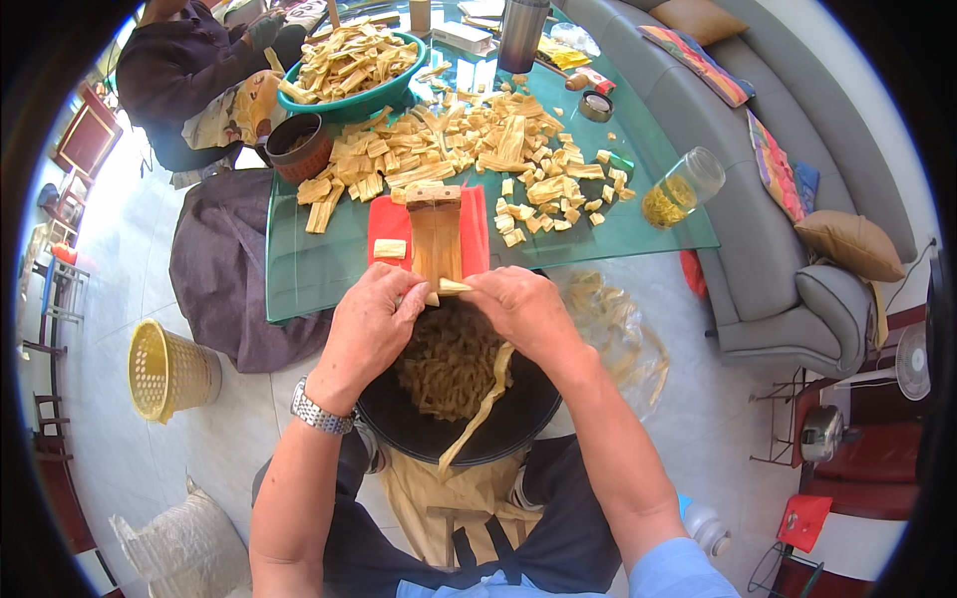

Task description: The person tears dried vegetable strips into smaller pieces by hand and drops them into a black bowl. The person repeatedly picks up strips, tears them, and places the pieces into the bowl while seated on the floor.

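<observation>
My left hand (377, 314), with a metal watch (321, 410) on its wrist, pinches a small pale end at the near edge of a wooden block (435, 239). Opposite it, my right hand (519, 310) grips a pale yellow dried plant strip (454, 287). The block rests on red cloth (474, 232) at the table edge, and a dark slotted piece (432, 194) crosses its far end. Below my hands is a black tub (534, 418) of brownish cut pieces (441, 374). A long strip (482, 407) hangs from under my right hand across its rim.
Cut yellow pieces (448, 138) spread over the glass table (329, 273). Behind stand a green basin (419, 60), a brown pot (300, 149) and a steel tumbler (522, 34). A jar (684, 187) lies tilted at right. Another person (179, 71) sits far left; a perforated basket (176, 370) stands on the floor.
</observation>
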A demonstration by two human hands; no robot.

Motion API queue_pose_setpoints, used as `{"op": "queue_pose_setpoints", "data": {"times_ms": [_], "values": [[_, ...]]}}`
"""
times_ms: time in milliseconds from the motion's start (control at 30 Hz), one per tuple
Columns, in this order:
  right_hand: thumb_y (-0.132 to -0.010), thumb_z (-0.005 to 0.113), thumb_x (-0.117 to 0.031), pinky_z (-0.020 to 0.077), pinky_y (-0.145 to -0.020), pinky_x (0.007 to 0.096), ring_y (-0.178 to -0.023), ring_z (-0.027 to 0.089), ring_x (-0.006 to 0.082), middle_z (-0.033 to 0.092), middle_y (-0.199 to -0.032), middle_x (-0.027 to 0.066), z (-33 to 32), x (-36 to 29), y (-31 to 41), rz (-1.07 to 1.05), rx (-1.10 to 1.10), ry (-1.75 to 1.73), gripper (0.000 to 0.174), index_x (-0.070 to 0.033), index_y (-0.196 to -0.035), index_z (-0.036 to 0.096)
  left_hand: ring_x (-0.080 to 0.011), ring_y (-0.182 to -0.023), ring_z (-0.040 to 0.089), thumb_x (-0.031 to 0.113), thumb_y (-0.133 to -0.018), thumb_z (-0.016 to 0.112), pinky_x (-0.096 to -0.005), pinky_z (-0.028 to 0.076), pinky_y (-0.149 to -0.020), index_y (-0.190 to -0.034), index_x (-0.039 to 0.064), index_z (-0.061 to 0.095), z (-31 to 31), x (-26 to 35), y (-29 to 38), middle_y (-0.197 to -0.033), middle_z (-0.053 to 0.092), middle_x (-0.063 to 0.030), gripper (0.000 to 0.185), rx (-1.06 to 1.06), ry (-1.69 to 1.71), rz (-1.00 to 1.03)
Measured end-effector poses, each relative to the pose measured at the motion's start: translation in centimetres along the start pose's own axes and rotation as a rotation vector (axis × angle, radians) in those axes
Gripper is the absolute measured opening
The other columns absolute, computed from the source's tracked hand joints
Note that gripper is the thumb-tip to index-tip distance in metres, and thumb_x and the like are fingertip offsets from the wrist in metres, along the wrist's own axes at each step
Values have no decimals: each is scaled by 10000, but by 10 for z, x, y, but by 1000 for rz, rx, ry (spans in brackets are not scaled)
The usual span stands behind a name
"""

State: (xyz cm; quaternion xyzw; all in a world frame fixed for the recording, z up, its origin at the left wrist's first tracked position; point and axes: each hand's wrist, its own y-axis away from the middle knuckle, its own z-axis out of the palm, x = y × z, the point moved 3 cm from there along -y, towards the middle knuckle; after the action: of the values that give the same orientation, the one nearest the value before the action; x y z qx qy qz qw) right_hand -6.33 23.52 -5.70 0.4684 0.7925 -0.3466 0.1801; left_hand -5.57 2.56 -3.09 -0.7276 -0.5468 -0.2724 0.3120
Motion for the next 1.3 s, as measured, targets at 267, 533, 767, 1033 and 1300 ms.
{"op": "queue_pose_setpoints", "data": {"times_ms": [267,533,767,1033,1300], "values": [[-796,790,-45,563,-841,365,-930,717,247,759,-972,46,-15,-54,2,-310,208,-293,253,-118,-1037,801,-146,-712,654,718,-1041,386,-269,526,-676,-1164,81,669,34,-1,47,-818,697,-54,708,-388,1216,-557],[-780,733,-115,522,-924,386,-1011,669,209,701,-1027,-2,-15,-104,25,-578,176,-142,264,-120,-1043,759,-110,-844,696,533,-1103,444,-251,597,-746,-1229,-18,624,15,40,30,-1017,698,-49,593,-355,1470,-717],[-800,741,-129,494,-962,395,-1030,663,191,690,-1008,-10,-13,-99,30,-600,147,-82,245,-131,-1045,756,-58,-699,614,365,-1090,582,-235,516,-586,-1038,93,659,21,25,32,-864,652,19,287,-364,1488,-710],[-746,728,-152,482,-978,401,-1081,669,189,722,-1098,-18,-28,-87,30,-574,239,43,297,-136,-1040,764,-107,-801,682,532,-1103,459,-236,573,-702,-1093,52,668,35,26,50,-923,679,-9,524,-456,1510,-654],[-781,733,-114,498,-997,406,-1068,668,184,703,-1023,-15,-12,-102,45,-623,176,-122,227,-122,-1006,756,-80,-789,675,259,-1079,587,-219,570,-661,-1124,22,652,11,56,41,-953,683,-24,249,-348,1443,-689]]}}
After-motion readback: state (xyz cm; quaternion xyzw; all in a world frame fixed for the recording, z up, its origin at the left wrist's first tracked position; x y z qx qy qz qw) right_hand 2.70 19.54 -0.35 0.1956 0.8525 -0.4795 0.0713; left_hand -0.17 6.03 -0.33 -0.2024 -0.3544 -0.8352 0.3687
